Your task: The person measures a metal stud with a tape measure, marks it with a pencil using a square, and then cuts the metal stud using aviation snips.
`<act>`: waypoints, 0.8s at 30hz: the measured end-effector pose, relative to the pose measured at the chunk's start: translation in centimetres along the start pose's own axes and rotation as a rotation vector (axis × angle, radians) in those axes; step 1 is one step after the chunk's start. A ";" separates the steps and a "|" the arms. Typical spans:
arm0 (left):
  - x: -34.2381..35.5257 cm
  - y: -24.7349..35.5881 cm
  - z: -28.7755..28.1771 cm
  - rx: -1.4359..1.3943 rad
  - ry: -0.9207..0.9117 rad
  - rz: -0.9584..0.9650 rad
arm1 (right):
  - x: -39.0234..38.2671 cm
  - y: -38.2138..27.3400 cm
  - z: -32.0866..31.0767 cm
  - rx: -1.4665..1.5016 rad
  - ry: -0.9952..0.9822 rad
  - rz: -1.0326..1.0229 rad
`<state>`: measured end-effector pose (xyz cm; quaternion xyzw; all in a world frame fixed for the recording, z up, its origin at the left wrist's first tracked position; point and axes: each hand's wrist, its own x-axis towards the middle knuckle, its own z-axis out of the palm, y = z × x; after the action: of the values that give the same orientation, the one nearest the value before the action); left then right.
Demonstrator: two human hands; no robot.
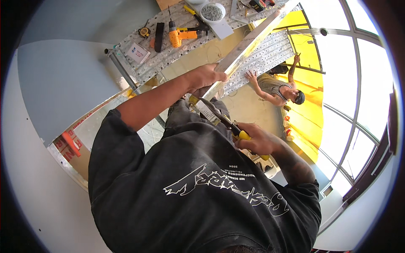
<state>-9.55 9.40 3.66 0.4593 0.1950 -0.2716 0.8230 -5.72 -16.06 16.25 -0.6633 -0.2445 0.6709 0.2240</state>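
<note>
A long silvery metal channel [247, 48] slants from my chest up toward the top right. My left hand [206, 78] is closed around it near its close end. In my right hand [257, 140] is a pair of metal snips [233, 126] with yellow handles. Its dark blades reach up and left to the channel's end, where they overlap it. Whether the blades are closed on the metal cannot be made out. Part of the channel's end is hidden by the snips and my left hand.
On a perforated metal platform [152, 63] lie an orange drill [179, 37], a tape measure [144, 32], a dark oblong block [159, 37] and a white tub of screws [212, 13]. Lower down at right, another person [272, 86] stands beside a second platform [261, 55], one hand on its edge.
</note>
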 end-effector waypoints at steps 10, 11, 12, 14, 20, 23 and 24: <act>-0.1 -0.7 0.5 0.387 0.054 0.032 | -0.5 -0.1 1.5 -0.087 0.110 -0.038; -0.2 -0.9 0.6 0.422 0.066 0.076 | -0.5 -0.3 1.4 -0.074 0.067 0.029; -0.3 -1.1 0.6 0.424 0.064 0.076 | -0.5 -0.5 1.3 -0.061 0.027 0.098; -0.3 -1.4 0.6 0.403 0.054 0.050 | 0.0 -0.2 1.2 0.025 -0.020 0.098; 0.4 -2.1 0.3 0.352 0.047 -0.029 | 1.1 0.7 1.4 0.142 -0.077 0.089; 0.8 -3.1 -0.1 0.433 0.041 0.015 | 1.0 0.0 1.9 0.245 -0.085 0.136; 0.6 -2.9 0.1 0.437 0.039 0.015 | 0.9 -0.3 2.0 0.295 -0.085 0.166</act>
<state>-10.83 7.92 1.47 0.6334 0.1439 -0.2923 0.7019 -7.79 -15.37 15.73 -0.6122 -0.0970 0.7430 0.2523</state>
